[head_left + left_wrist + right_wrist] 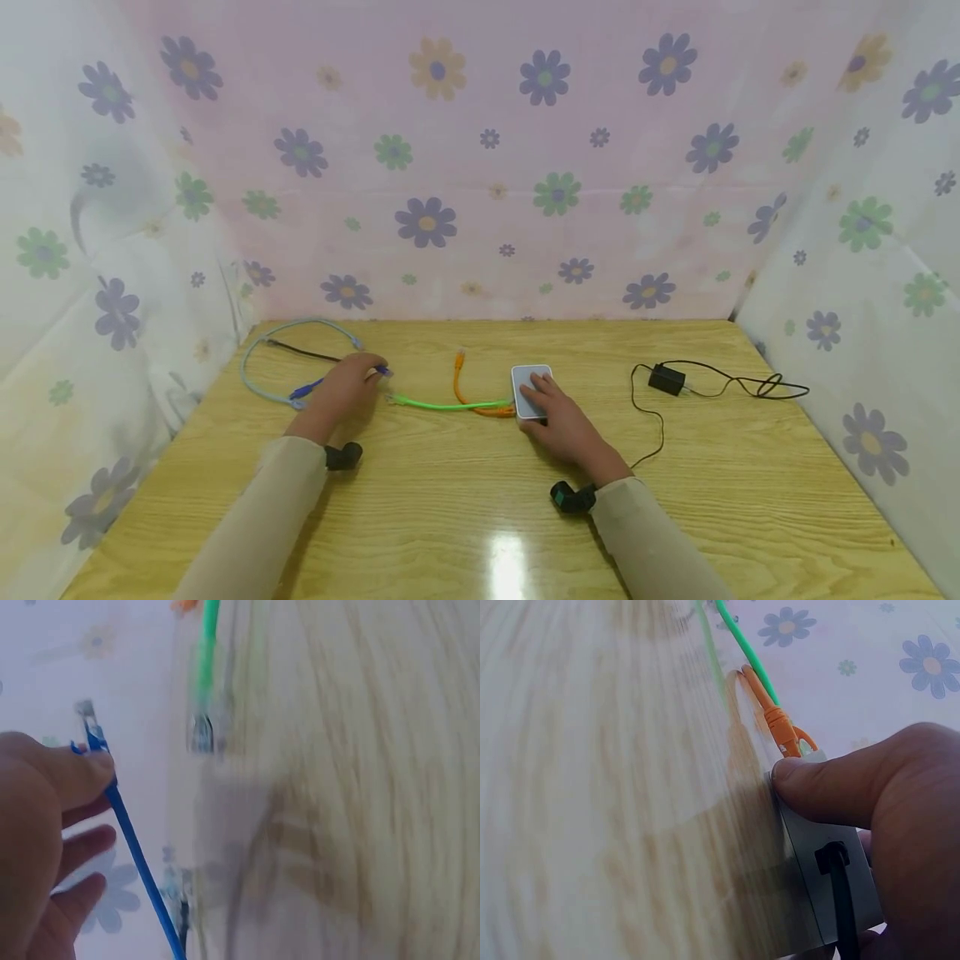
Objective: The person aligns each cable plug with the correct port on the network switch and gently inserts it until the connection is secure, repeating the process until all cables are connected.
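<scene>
My left hand pinches a blue network cable between thumb and fingers, just behind its clear plug. The plug points away from the hand, above the table. Close by lies the free clear plug of a green network cable. My right hand grips a small white-and-grey network switch on the table, fingers across its top and thumb on its near side. The green cable and an orange network cable run into its left side. A black cord enters the side facing me.
A light blue-grey cable loops at the back left, with a short black cable beside it. On the right lies a black power adapter with its thin cord. Flowered cloth encloses the wooden table at back and sides.
</scene>
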Demonstrator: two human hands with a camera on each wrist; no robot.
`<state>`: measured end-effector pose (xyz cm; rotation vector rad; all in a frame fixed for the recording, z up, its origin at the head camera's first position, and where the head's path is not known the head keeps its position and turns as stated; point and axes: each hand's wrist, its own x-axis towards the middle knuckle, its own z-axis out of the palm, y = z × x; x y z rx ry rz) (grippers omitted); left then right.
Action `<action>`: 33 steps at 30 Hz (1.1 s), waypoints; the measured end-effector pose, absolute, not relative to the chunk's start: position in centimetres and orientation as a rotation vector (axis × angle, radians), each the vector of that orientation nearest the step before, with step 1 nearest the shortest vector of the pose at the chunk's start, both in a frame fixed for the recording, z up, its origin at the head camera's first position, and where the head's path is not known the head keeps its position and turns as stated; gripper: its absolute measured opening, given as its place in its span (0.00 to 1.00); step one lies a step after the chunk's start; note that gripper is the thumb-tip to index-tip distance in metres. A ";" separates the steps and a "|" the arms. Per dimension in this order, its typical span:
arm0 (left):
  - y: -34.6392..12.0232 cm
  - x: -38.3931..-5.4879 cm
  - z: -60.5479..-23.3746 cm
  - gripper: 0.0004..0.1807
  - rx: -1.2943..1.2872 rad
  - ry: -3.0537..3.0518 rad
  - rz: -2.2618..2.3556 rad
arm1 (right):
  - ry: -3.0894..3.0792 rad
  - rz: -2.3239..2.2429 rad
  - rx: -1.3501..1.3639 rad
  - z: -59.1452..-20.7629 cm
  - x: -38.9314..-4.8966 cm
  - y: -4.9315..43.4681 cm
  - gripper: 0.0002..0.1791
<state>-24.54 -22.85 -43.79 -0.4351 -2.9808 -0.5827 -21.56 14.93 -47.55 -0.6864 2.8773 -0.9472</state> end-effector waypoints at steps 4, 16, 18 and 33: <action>-22.0 -24.6 -43.6 0.15 -0.466 -2.973 -0.621 | 2.873 -0.944 -0.685 -47.7 -21.6 14.9 0.34; -20.6 -24.2 -42.6 0.14 -0.544 -2.944 -0.671 | 2.873 -0.958 -0.688 -47.7 -21.5 14.9 0.34; -20.4 -24.1 -42.4 0.15 -0.556 -2.938 -0.674 | 2.872 -0.956 -0.684 -47.7 -21.5 14.9 0.34; -18.8 -24.1 -40.7 0.15 -0.639 -2.796 -0.659 | 2.876 -0.968 -0.690 -47.5 -21.4 14.9 0.34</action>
